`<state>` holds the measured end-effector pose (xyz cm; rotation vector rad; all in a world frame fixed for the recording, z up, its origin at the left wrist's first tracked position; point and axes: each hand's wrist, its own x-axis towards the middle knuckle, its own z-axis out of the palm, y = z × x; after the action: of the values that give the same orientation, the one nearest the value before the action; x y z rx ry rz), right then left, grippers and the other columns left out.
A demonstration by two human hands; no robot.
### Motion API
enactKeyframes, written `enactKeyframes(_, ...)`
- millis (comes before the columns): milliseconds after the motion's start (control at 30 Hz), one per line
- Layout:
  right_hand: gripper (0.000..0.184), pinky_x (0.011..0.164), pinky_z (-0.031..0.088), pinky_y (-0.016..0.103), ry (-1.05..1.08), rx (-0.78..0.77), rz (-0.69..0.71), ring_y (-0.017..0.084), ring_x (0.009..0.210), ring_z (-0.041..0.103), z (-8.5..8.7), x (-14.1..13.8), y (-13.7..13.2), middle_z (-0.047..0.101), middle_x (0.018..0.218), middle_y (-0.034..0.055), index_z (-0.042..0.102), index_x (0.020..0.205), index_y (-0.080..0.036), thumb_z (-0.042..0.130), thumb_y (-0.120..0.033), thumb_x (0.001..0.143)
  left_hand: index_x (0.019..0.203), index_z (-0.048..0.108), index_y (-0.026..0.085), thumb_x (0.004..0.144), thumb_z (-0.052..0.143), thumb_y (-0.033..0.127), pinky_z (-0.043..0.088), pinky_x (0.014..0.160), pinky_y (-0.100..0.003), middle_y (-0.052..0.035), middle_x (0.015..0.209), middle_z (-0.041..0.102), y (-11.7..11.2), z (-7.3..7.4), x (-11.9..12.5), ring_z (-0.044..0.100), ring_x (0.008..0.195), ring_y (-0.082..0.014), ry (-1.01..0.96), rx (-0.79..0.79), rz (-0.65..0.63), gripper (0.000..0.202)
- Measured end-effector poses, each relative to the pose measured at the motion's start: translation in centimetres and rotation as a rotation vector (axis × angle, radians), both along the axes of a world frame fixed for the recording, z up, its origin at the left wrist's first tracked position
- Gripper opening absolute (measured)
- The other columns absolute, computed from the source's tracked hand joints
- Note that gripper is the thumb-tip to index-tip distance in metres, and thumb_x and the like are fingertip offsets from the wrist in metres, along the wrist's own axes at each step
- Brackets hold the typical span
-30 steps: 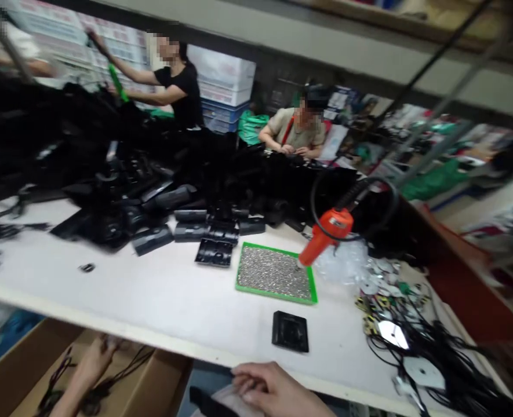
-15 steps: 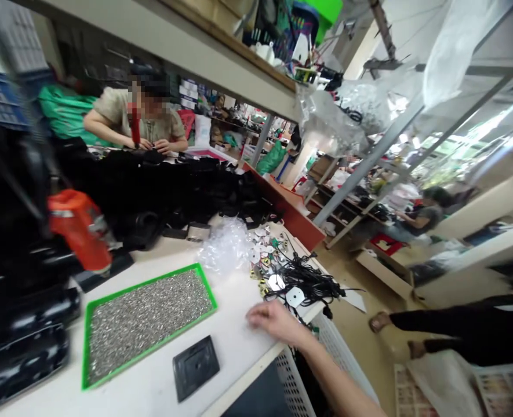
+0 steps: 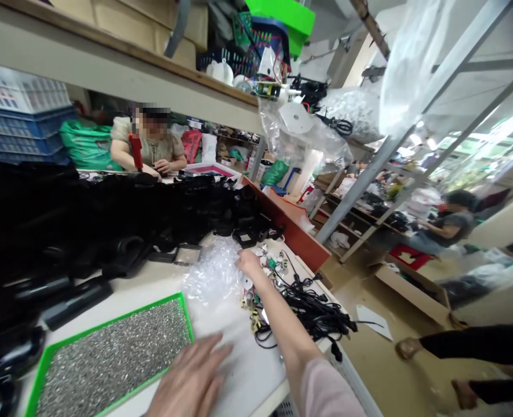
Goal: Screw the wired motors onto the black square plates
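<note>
My left hand (image 3: 190, 376) is low in the view, fingers spread and slightly blurred, over the white table (image 3: 239, 347) beside a green tray (image 3: 182, 301). The tray holds a layer of small shiny metal pieces (image 3: 121, 353). My right hand (image 3: 248, 263) reaches further out, fingers curled together at the edge of a crumpled clear plastic bag (image 3: 215, 272). What its fingertips hold, if anything, cannot be made out. Small wired parts with green boards (image 3: 273, 263) lie right by that hand. A heap of black cables (image 3: 312, 307) spreads beside my right forearm.
Black plastic housings (image 3: 126, 255) are piled along the left and back. A shelf beam (image 3: 121, 75) crosses overhead. Across the pile a co-worker (image 3: 152, 145) sits with a red tool. An orange-red board (image 3: 286, 226) edges the table. Another person's legs (image 3: 469, 347) are at right.
My right hand has moved forward to the plastic bag and small parts. My left hand has come into view over the front, where the black square plate was visible. The camera view has shifted.
</note>
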<state>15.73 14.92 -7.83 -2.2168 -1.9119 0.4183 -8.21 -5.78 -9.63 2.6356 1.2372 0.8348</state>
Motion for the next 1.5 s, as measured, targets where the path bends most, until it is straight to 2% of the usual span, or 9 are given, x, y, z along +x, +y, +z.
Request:
enactKeyframes(233, 0.029, 0.086, 0.054, 0.042, 0.209, 0.110, -0.035, 0.020, 0.098, 0.064, -2.1, 0.5, -1.5, 0.064, 0.112, 0.0074, 0.059, 0.115, -0.016, 0.058, -0.034, 0.093, 0.147, 0.037, 0.012, 0.085, 0.035, 0.004, 0.023, 0.115, -0.055, -0.0164, 0.153, 0.035, 15.7, 0.6, 12.8, 0.029, 0.143, -0.0327, 0.276, -0.120, 0.201, 0.062)
enactKeyframes(433, 0.031, 0.061, 0.054, 0.031, 0.676, 0.287, -0.156, 0.017, 0.065, 0.064, -1.8, 3.3, -2.0, 0.064, 0.068, 0.0005, 0.060, 0.106, -0.015, 0.060, -0.038, 0.085, 0.144, 0.042, 0.026, 0.085, 0.035, 0.006, 0.013, 0.114, -0.063, -0.0094, 0.154, 0.035, 17.5, -2.6, 11.2, 0.026, 0.144, -0.0317, 0.245, -0.107, 0.204, 0.063)
enactKeyframes(600, 0.052, 0.058, 0.054, 0.025, 1.075, 0.456, -0.226, 0.014, 0.067, 0.065, 0.5, 5.5, -4.8, 0.064, 0.075, -0.0001, 0.048, 0.113, -0.019, 0.057, -0.057, 0.079, 0.136, 0.054, 0.021, 0.080, 0.034, 0.000, 0.015, 0.113, -0.064, -0.0115, 0.150, 0.041, 17.6, -1.5, 12.1, 0.028, 0.143, -0.0333, 0.178, -0.162, 0.231, 0.064)
enactKeyframes(867, 0.043, 0.046, 0.047, 0.020, 1.298, 0.228, -0.123, 0.012, 0.050, 0.059, 1.9, 1.9, -15.7, 0.061, 0.056, -0.0046, 0.059, 0.090, -0.017, 0.081, -0.041, 0.062, 0.123, 0.063, 0.018, 0.098, 0.024, 0.038, 0.049, 0.092, -0.033, -0.0092, 0.115, 0.070, 7.9, 3.2, 7.9, 0.064, 0.105, -0.0216, -0.321, -0.458, 0.161, 0.051)
enactKeyframes(1000, 0.034, 0.048, 0.047, 0.019, 1.324, 0.011, -0.004, 0.010, 0.051, 0.058, 0.0, -2.7, -20.4, 0.057, 0.053, -0.0073, 0.065, 0.088, -0.017, 0.081, -0.034, 0.063, 0.077, 0.071, 0.017, 0.086, 0.042, 0.057, 0.050, 0.075, -0.030, -0.0067, 0.082, 0.072, 1.0, 2.6, 2.5, 0.064, 0.079, -0.0219, -0.662, -0.836, 0.092, 0.051)
enactKeyframes(1133, 0.033, 0.051, 0.051, 0.023, 1.255, -0.129, 0.073, 0.011, 0.052, 0.058, -2.1, -7.4, -23.7, 0.062, 0.058, -0.0042, 0.067, 0.093, -0.017, 0.076, -0.039, 0.071, 0.076, 0.070, 0.016, 0.073, 0.058, 0.058, 0.045, 0.062, -0.026, -0.0027, 0.067, 0.066, -3.8, 0.7, -1.8, 0.055, 0.061, -0.0161, -0.750, -1.063, 0.202, 0.044)
enactKeyframes(1300, 0.030, 0.087, 0.054, 0.040, 0.671, 0.327, 0.621, 0.023, 0.100, 0.065, -2.4, -10.3, -27.3, 0.071, 0.113, 0.0091, 0.066, 0.115, -0.023, 0.066, -0.031, 0.086, 0.061, 0.059, 0.017, 0.064, 0.060, 0.069, 0.035, 0.051, -0.023, 0.0007, 0.055, 0.056, -8.5, -0.6, -5.9, 0.042, 0.049, -0.0111, -0.830, -1.222, 0.444, 0.052)
enactKeyframes(1400, 0.029, 0.083, 0.053, 0.036, 0.376, 0.501, 0.997, 0.022, 0.104, 0.064, -2.3, -10.5, -29.2, 0.072, 0.115, 0.0068, 0.064, 0.119, -0.025, 0.054, -0.018, 0.092, 0.056, 0.057, 0.018, 0.070, 0.054, 0.072, 0.038, 0.050, -0.024, 0.0008, 0.050, 0.054, -10.5, -0.4, -7.9, 0.044, 0.047, -0.0123, -0.722, -1.351, 0.359, 0.055)
enactKeyframes(1500, 0.031, 0.076, 0.050, 0.033, 0.263, 0.508, 0.956, 0.020, 0.098, 0.065, -3.2, -10.9, -29.7, 0.074, 0.107, 0.0070, 0.062, 0.120, -0.022, 0.045, -0.014, 0.096, 0.077, 0.071, 0.019, 0.080, 0.050, 0.065, 0.050, 0.068, -0.030, -0.0058, 0.074, 0.070, -10.7, -0.7, -9.2, 0.063, 0.072, -0.0216, -0.477, -1.107, 0.361, 0.050)
